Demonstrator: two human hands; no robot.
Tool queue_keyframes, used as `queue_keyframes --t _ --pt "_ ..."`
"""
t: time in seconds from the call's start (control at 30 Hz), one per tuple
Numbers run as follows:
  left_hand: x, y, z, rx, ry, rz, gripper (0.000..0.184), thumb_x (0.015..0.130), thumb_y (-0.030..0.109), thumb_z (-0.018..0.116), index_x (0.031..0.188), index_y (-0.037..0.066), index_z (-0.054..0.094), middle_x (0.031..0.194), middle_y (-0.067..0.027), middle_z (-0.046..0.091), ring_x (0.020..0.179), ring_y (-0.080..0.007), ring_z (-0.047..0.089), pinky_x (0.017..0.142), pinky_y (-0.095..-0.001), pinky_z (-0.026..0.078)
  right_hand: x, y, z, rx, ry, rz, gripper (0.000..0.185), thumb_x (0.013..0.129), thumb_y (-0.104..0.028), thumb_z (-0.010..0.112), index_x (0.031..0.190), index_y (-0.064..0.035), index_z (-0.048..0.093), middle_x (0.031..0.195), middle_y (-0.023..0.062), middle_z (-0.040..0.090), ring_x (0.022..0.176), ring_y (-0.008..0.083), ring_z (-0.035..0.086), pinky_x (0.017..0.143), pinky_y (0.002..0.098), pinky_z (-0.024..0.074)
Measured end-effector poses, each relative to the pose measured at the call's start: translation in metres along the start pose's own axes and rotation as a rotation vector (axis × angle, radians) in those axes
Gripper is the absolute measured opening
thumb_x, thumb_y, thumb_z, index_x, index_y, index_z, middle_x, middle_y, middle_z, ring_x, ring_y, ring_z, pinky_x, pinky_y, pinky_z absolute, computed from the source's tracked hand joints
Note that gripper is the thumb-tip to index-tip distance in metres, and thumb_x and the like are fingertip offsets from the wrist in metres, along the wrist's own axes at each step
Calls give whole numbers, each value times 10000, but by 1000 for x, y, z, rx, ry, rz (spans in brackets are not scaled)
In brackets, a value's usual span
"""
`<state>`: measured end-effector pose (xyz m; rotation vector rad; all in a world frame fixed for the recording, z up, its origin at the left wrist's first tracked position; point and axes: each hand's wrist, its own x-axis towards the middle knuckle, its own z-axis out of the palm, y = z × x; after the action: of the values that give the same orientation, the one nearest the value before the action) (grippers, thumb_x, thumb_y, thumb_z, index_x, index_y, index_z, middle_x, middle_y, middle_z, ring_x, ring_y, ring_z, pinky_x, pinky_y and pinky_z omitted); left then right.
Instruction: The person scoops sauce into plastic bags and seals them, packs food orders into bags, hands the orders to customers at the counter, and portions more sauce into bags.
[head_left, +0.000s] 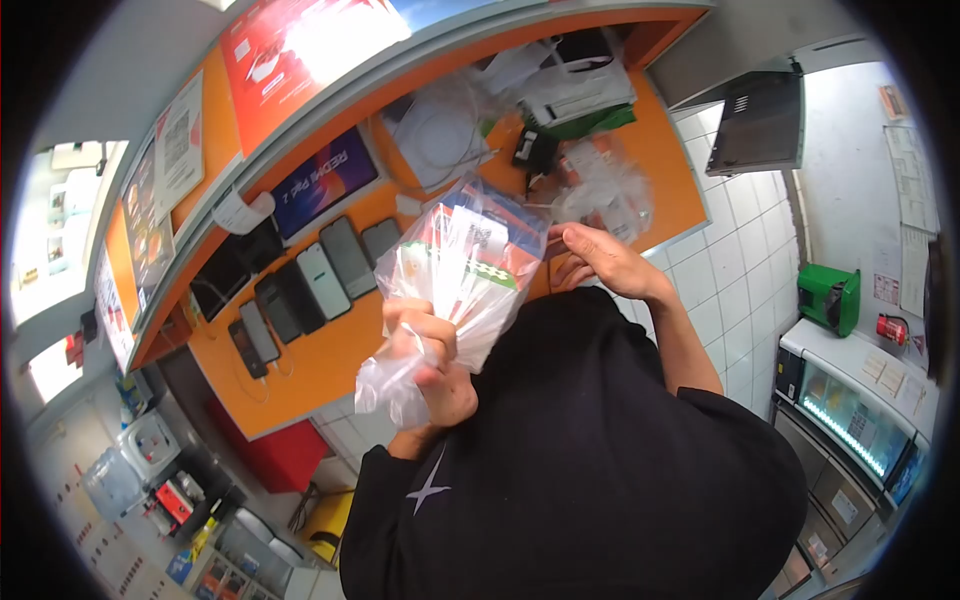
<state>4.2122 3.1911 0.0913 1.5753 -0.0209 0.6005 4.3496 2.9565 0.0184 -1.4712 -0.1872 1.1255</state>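
My left hand (430,360) is closed around the gathered neck of a clear plastic bag (465,265), lifted in front of my chest. Inside the bag are packets in blue, orange and green, one with a white printed label. My right hand (605,262) is beside the bag's right edge, its fingers apart and partly bent, holding nothing visible. Beyond it, another clear bag (605,190) with orange and white contents lies on the orange counter (680,190). Several phones (322,280) lie in a row on the counter to the left, near a Redmi Pad box (325,180).
A raised shelf edge (330,85) runs along the counter's far side. Cables and a white sheet (435,135) lie behind the bag. At the right are a wall-mounted black screen (755,125), a green box (828,300) and a lit glass-fronted cabinet (850,410).
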Motion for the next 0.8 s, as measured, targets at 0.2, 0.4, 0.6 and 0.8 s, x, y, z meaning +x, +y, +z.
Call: queue_keyframes --t 0.2,0.4,0.6,0.8 --pt "42 30 -23 -89 -587 146 192 624 94 632 759 20 518 781 -103 536 731 -304 475 700 -439 408 49 25 33 744 -189 266 771 1013 -677 348 1439 -42 451 1363 173 585 1073 281 680 911 425 571" --pt "32 44 37 148 -965 166 156 727 164 635 726 10 606 727 -124 629 842 -301 577 805 -398 411 47 20 71 708 -2 372 686 1046 -603 345 1324 -24 586 1251 146 662 1033 279 682 877 426 555" --pt "23 61 62 204 -1144 229 228 701 254 636 676 41 712 736 -148 690 736 -325 652 771 -394 458 31 26 67 311 90 207 651 1058 -570 342 1251 -16 626 1159 136 683 981 261 686 840 407 550" --pt "23 69 63 121 -1202 292 261 708 247 633 721 0 718 780 -185 712 737 -359 702 708 -445 512 31 31 67 -74 156 40 630 1069 -537 340 1178 -8 665 1067 126 704 930 244 690 803 389 545"
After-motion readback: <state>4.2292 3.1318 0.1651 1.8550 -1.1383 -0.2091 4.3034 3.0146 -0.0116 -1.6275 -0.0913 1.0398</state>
